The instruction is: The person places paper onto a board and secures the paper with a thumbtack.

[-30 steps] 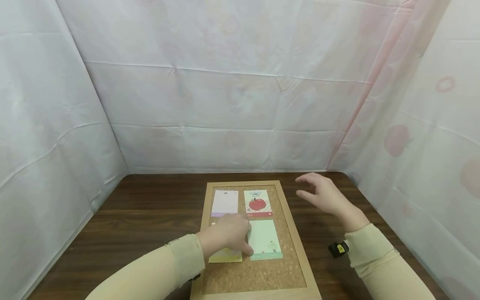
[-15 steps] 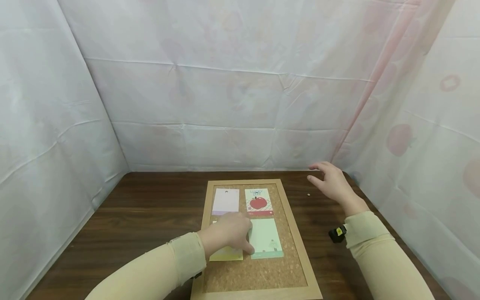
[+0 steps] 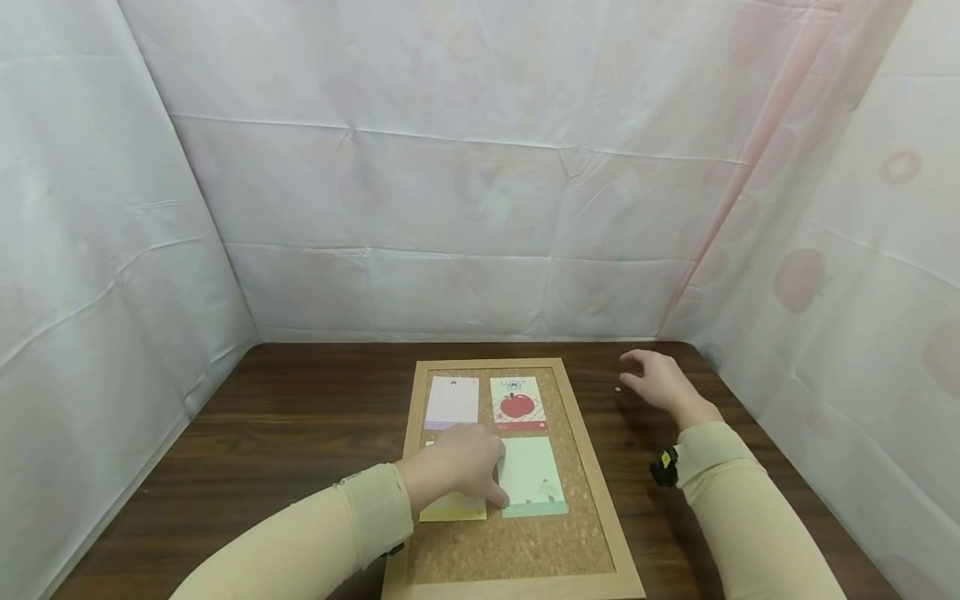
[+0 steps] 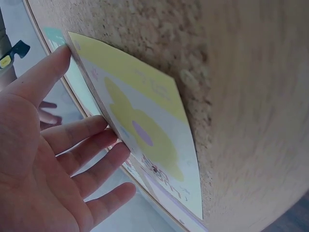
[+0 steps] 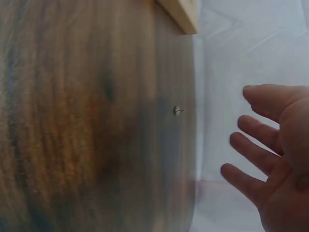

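My left hand rests on the corkboard, over a card with a yellow flower. In the left wrist view its fingers are extended, with the tips at that card's edge. Beside them is a mint-edged card. My right hand hovers over the table right of the board, thumb and fingers apart, holding nothing. A small thumbtack lies on the tabletop near its fingertips, point upward. Farther up the board are an apple card and a purple-edged card, each with a tack near its top.
The corkboard's pale wooden frame lies on a dark wood table. White sheeting surrounds the table at the back and both sides. Brown tabletop extends left and right of the board.
My right hand has shifted right, risen, and then come down toward the table. The thumbtack, not visible in the earliest frame, now shows on the tabletop. The left hand stays in place.
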Motion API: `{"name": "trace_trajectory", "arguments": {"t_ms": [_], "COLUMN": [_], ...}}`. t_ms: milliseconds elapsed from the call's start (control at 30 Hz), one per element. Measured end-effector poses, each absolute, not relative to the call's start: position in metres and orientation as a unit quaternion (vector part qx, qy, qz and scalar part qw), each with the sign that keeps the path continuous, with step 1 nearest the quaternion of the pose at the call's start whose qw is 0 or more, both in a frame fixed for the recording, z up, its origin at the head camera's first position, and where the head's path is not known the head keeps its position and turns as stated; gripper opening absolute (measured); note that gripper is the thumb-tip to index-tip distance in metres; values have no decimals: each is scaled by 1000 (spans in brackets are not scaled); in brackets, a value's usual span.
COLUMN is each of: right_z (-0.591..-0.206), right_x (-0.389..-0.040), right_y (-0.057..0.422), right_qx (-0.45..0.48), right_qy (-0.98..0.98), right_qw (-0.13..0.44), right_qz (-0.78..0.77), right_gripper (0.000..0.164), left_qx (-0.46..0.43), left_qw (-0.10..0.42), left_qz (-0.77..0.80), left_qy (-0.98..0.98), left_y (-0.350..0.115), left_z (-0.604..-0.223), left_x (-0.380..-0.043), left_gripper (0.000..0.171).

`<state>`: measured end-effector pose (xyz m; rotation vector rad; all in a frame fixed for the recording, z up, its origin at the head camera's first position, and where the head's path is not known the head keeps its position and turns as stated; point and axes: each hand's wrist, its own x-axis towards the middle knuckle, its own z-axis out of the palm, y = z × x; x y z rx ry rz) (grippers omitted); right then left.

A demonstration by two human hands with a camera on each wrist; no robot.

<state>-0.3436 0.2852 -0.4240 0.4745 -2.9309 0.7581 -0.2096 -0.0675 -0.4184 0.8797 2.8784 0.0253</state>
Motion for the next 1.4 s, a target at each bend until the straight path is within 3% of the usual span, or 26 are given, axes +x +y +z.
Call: {"name": "trace_trajectory", "arguments": {"t_ms": [267, 467, 1067, 1400], "right_z": [-437, -443, -448, -449], "right_x": [-351, -351, -352, -353], "right_y": [284, 282, 279, 278], "right_qx": [161, 162, 168, 150], "right_qy": [-962, -967, -975, -977], "right_qw": [-14, -40, -52, -57], "right_qz": [219, 190, 135, 143], "right_gripper": [53, 54, 24, 16], "left_qx": [293, 291, 285, 286], "left_qw": [70, 70, 73, 71], "left_qz": [7, 6, 6, 3], "left_qy": [954, 954, 956, 956], "left_y": [-68, -66, -66, -66], "left_z": [-418, -416, -414, -415], "left_x": [-210, -208, -209, -209], "left_gripper": [41, 42, 41, 40]}}
